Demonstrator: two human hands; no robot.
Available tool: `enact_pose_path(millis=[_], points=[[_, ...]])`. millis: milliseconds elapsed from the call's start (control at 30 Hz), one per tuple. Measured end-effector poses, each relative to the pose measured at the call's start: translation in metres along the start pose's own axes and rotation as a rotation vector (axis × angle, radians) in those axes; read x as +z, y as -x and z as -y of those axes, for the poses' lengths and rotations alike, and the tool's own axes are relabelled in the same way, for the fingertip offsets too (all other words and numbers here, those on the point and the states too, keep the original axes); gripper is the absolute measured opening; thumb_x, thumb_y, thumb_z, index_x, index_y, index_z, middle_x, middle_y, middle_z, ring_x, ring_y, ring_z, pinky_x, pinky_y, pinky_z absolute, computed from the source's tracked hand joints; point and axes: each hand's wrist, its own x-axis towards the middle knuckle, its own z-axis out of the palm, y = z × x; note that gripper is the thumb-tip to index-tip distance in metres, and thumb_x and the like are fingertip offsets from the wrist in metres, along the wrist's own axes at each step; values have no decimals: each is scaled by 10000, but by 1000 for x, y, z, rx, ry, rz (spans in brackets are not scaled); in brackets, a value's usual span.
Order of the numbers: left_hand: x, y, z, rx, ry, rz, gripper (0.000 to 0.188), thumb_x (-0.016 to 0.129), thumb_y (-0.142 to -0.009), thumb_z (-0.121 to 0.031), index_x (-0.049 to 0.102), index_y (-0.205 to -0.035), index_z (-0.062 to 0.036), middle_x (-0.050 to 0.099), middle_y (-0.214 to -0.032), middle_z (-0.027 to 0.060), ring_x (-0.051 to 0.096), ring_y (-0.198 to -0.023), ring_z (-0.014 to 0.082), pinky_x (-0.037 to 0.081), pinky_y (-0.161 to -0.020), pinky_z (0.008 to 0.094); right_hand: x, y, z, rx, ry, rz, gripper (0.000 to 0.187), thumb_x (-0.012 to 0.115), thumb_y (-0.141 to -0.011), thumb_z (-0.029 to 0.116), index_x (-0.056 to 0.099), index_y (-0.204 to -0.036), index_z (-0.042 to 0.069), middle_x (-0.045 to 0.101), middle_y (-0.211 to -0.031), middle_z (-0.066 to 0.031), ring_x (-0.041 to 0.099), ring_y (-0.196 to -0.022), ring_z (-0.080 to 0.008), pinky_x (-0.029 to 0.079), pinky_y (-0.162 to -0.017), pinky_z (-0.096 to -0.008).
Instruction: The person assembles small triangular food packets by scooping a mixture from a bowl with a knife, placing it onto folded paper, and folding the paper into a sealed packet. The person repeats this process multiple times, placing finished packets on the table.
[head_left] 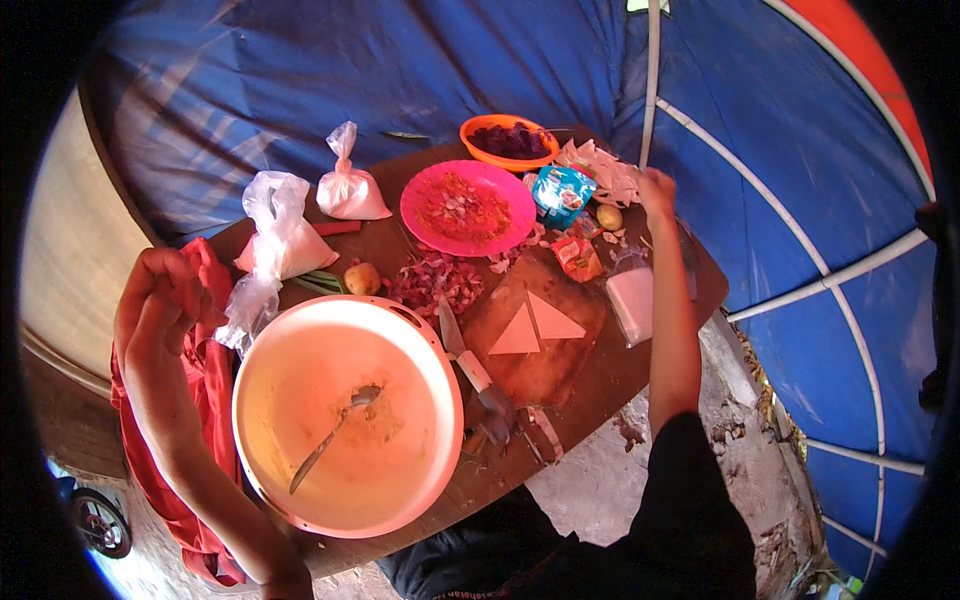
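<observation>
My right hand [656, 192] reaches to the far right of the table, fingers drawn together at the edge of a pile of thin pale folded pieces [600, 172]. What its fingertips hold, if anything, is too small to make out. My left hand [158, 295] is raised at the left above a red cloth [205, 400], its fingers curled in with nothing visible in them. Two pale triangular sheets [537, 325] lie side by side on a wooden cutting board [570, 375]. A knife [465, 350] rests along the board's left side.
A large white basin [445, 440] with a spoon [335, 437] stands near left. Behind are a pink plate [418, 222] of red mixture, an orange bowl [545, 160], bags of white powder [350, 190], chopped shallots [435, 280], potatoes [362, 279], packets [562, 193], and a clear-wrapped white block [632, 300].
</observation>
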Motion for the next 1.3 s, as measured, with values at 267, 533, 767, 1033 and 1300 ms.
enact_pose_path(millis=[267, 533, 767, 1033, 1300], points=[[-17, -6, 11, 31, 191, 167, 199, 384, -968, -235, 415, -859, -72, 356, -746, 6, 371, -653, 117, 364, -635, 276, -36, 172, -5, -317, -313, 464, 188, 750, -891, 143, 743, -1021, 8, 744, -984, -58, 688, -905, -122, 538, -822, -285], [-5, -3, 8, 19, 163, 245, 233, 369, -976, -255, 424, -849, -67, 355, -720, 14, 375, -638, 128, 339, -635, 285, -29, 245, 6, -337, 153, 645, 547, 886, -761, 317, 699, -1151, -18, 695, -972, -83, 649, -916, -168, 520, -810, -311], [0, -3, 5, 61, 91, 196, 253, 439, -998, -290, 444, -880, -67, 362, -695, -1, 368, -639, 118, 334, -611, 265, -7, 236, 7, -722, 51, 837, 580, 913, -684, 350, 723, -1169, 95, 557, -1289, -119, 523, -1248, -272, 418, -1058, -385], [3, 2, -6, 58, 51, 120, 198, 505, -944, -136, 627, -936, 20, 580, -731, 50, 555, -654, 122, 421, -631, 225, 9, 217, 35, -699, 264, 1078, 381, 893, -691, 225, 604, -861, 44, 581, -1009, -67, 573, -970, -204, 460, -857, -333], [28, 11, -2, 38, -221, 262, 258, 663, -929, -94, 685, -1155, 29, 704, -996, 68, 661, -914, 114, 509, -810, 252, -25, 274, 174, -820, -406, 799, 118, 745, -852, -7, 649, -907, 35, 683, -893, -24, 629, -860, -80, 490, -784, -237]])
